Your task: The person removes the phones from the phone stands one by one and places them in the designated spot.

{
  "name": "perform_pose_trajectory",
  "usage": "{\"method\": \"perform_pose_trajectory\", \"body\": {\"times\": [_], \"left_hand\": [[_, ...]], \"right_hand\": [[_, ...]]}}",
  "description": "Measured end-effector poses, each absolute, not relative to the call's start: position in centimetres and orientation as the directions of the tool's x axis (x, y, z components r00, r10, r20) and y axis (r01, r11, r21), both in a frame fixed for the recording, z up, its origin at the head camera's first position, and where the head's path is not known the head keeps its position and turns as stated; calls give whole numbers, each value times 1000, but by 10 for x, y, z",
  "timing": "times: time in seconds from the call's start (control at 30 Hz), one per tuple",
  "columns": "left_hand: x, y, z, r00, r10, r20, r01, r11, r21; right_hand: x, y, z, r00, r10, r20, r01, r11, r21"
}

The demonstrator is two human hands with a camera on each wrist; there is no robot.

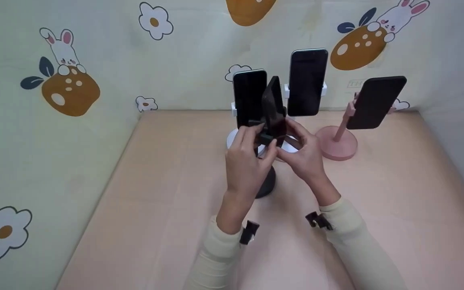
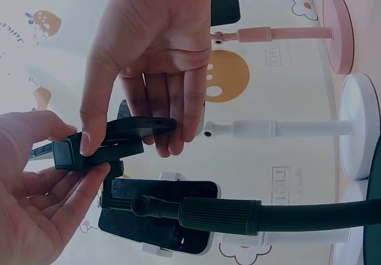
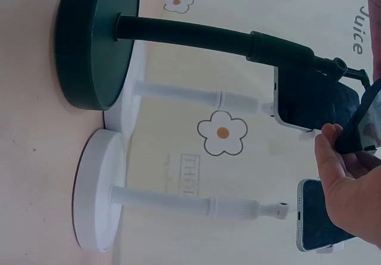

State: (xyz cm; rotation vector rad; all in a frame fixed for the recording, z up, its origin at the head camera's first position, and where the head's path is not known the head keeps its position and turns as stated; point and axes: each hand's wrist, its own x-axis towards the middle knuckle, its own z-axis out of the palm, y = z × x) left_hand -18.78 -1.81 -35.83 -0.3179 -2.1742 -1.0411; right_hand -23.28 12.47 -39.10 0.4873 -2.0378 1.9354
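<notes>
A dark smartphone [image 1: 273,106] stands edge-on in the clamp [image 2: 119,153] of a dark green phone stand. My left hand [image 1: 246,163] pinches this clamp between thumb and fingers. From the other side, my right hand [image 1: 306,155] holds the phone's lower end, its thumb in front and its fingers behind. In the left wrist view the thumb also lies against the clamp. The stand's green stem [image 2: 309,217] rises from a thick round base [image 3: 89,47], which my left hand partly covers in the head view.
Two white stands hold upright phones [image 1: 307,82] [image 1: 250,94] just behind my hands. To the right, a pink stand [image 1: 338,143] carries another dark phone [image 1: 377,102], tilted. A patterned cloth backdrop rises behind the pinkish table [image 1: 155,201].
</notes>
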Motion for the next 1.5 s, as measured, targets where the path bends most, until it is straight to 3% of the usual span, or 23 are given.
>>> {"method": "perform_pose_trajectory", "body": {"times": [0.43,1.5], "left_hand": [[-187,-21,-360,-739,-52,672,513,603,611],[-191,-20,-360,-747,-71,661,504,588,633]], "right_hand": [[-234,136,-392,-929,-110,353,-354,-6,-935],[-233,142,-394,-921,-133,366,-363,-45,-931]]}}
